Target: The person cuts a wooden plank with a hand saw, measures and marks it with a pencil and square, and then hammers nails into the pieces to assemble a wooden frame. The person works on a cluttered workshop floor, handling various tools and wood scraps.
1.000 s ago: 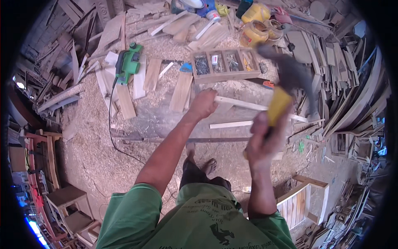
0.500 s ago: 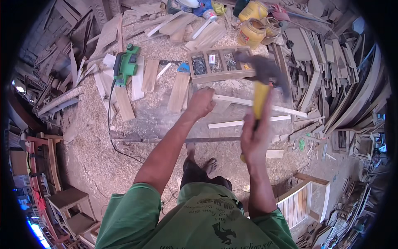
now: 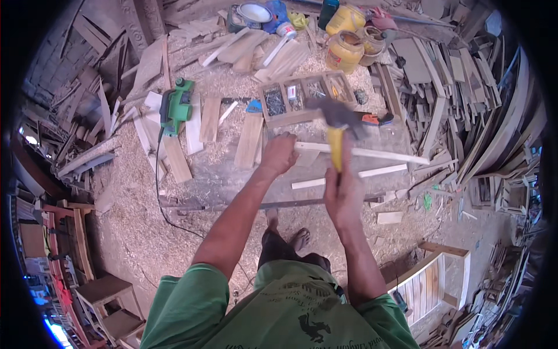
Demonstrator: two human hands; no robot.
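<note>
in the head view, the right hand (image 3: 344, 195) is closed around the yellow handle of a hammer (image 3: 336, 131), whose handle runs almost straight away from the person, with the blurred dark head at the far end, hanging just above a long pale wooden strip (image 3: 372, 153). that strip lies crosswise in front of the person, its long axis running left to right and dipping slightly to the right, so hammer and strip cross nearly at right angles. the left hand (image 3: 279, 154) is clenched on the strip's left end, knuckles up, holding it down on the sawdust-covered work surface (image 3: 221, 174). the hammer head sits just to the right of that left hand, near but apart; whether a nail stands under it cannot be told from the blur. a second, shorter strip (image 3: 349, 177) lies nearer the person, roughly parallel to the first. beyond the hammer head is a divided wooden tray (image 3: 308, 96) of nails and small parts, and well off to the left a green power planer (image 3: 176, 104) rests among offcuts. bare feet (image 3: 288, 235) show below.
</note>
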